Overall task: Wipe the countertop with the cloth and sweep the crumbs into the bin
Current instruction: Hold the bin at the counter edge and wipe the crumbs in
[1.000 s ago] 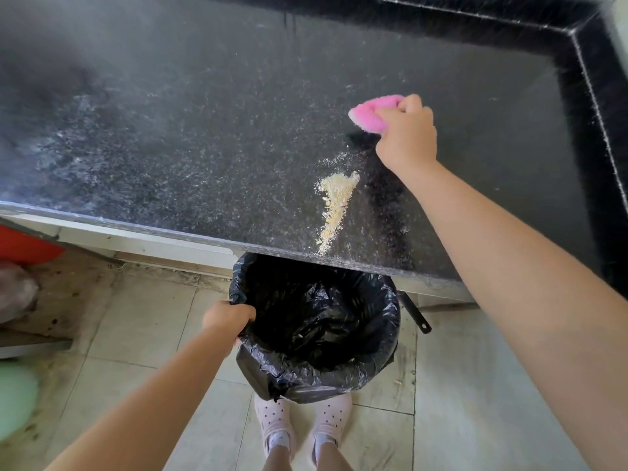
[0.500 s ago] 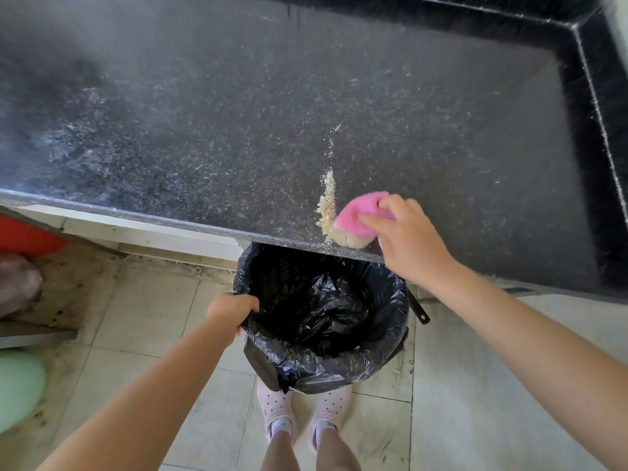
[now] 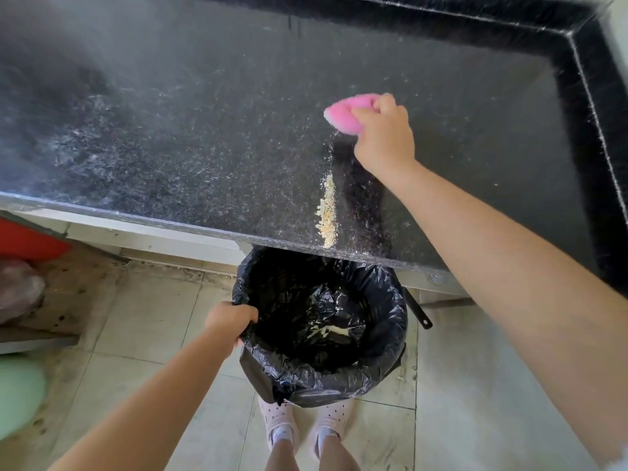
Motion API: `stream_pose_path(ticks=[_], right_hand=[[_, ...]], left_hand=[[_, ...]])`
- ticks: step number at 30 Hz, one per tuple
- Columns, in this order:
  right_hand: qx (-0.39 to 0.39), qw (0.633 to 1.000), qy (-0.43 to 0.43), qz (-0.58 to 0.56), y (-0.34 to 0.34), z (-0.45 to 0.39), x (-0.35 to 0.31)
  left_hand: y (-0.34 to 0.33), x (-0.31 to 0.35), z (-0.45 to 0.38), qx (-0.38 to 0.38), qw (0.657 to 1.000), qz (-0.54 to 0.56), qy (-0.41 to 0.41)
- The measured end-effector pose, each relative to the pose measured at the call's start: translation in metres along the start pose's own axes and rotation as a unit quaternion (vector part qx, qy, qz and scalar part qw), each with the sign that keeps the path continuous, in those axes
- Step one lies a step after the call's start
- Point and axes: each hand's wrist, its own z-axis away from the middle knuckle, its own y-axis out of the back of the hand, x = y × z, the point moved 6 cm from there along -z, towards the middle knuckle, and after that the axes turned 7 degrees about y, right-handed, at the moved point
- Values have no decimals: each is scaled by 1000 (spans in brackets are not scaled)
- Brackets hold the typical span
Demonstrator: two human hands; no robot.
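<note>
A dark speckled countertop (image 3: 176, 130) fills the upper view. My right hand (image 3: 385, 137) grips a pink cloth (image 3: 343, 113) and holds it on the counter, well back from the front edge. A narrow line of pale crumbs (image 3: 327, 212) runs from below the cloth to the counter's edge. Under that edge stands a bin (image 3: 373, 372) lined with a black bag. My left hand (image 3: 229, 319) grips the bag's rim on the left side. Some pale crumbs (image 3: 329, 331) lie inside the bag.
A raised black border (image 3: 591, 107) runs along the counter's back and right side. On the tiled floor (image 3: 146, 321) are my feet in light shoes (image 3: 307, 423). A red object (image 3: 27, 241) and a green object (image 3: 17, 396) sit at the left.
My right hand swept the cloth down to the counter's edge, pushing crumbs into the bin, then went back up the counter. The crumb pile is now thinner. The left hand stayed on the bag.
</note>
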Motion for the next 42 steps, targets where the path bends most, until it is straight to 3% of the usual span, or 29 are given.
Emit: stream_pose_path(ticks=[4,8,14,21,28,33,35,38,42], right_hand=[[-53,998,-26,36,-32,-30,8],[-67,994,75,36,-45,-13,-7],[-125,970,204,-51,-40,55,-27],[-89,953,276,-85,-32,169,-55],[22,976,194,-100,19,143,-17],[8,999,-35,-6,30,81,76],[-17,996,-84,14,23,74,94],[-49,994,-96,31,4,78,93],[-24,996,-80,22,0,92,70]], left_hand=[[-1,0,-6,3,1000,-22,-5],[-1,3,-9,-4,1000,-29,-8],[2,6,-7,-8,999,-39,-8],[4,5,4,6,997,-71,-19],[3,4,11,9,995,-94,-26],[-1,5,12,7,997,-78,-28],[-2,6,11,9,997,-75,-29],[-5,5,11,5,997,-69,-27],[-6,4,13,5,998,-58,-25]])
